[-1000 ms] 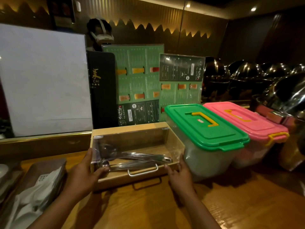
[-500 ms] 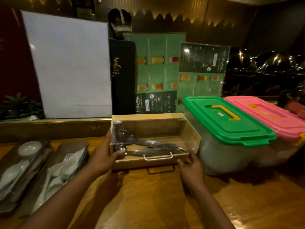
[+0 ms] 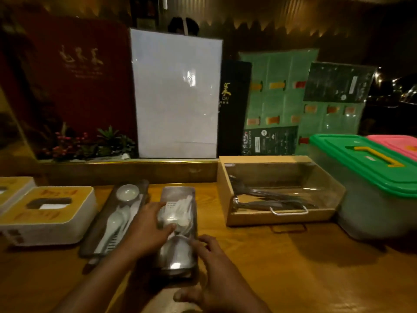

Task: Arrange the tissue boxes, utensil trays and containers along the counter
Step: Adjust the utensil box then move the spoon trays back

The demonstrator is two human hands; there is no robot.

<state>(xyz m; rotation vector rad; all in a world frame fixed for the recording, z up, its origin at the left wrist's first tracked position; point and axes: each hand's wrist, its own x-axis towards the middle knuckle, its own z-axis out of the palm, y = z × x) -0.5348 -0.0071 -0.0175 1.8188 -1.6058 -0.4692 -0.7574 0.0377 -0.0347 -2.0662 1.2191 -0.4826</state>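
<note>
Left hand [image 3: 146, 231]: fingers loosely spread, palm down, resting on the left rim of a narrow dark rectangular utensil tray [image 3: 177, 236], thumb over the white plastic spoons [image 3: 178, 213] heaped inside; it grips nothing fully. Right hand [image 3: 216, 274]: fingers curled and partly open, fingertips touching the same tray's right edge near its front end, thumb low beside the front corner.

Second narrow dark tray [image 3: 106, 231]: just left of the first, angled, holding white spoons and a small round white dish [image 3: 127, 192] at its far end.

Yellow-topped white tissue box [image 3: 48, 214]: left of that tray, rectangular with rounded corners, slot in the top.

Light wooden utensil box with clear slanted front and metal handle [image 3: 277, 190]: right of the hands and well apart, metal utensils inside.

Translucent plastic container with green lid and yellow handle [image 3: 372, 184]: just right of the wooden box.

All stand on a glossy wooden counter [image 3: 293, 267].
</note>
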